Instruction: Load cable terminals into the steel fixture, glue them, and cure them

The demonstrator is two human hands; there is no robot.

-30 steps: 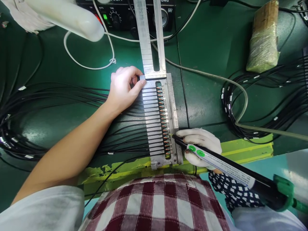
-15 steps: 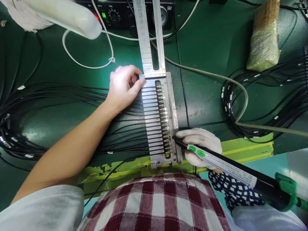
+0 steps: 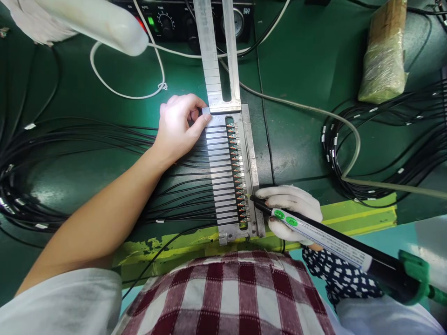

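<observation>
- Silver metal fixture [image 3: 246, 160]: flat, slotted, scuffed, lying on the green bench [image 3: 296, 149] by its yellow edge.
- Black cables [image 3: 188, 188] cross its left side in parallel, small connectors [image 3: 240, 187] at their ends.
- Left grip [image 3: 179, 125] pinches its far-left corner.
- White-gloved right grip [image 3: 295, 202] closes around a black, labelled syringe [image 3: 324, 238].

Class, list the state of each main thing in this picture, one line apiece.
Black wires: in a row across the metal plate
Metal plate: lying flat
Left hand: bare, pinching the metal plate
Black tool: slanted
Right hand: gloved, gripping the black tool
Control box: lit green and red
Block: wrapped in film
White cord: looped
Cables at right: coiled
</observation>
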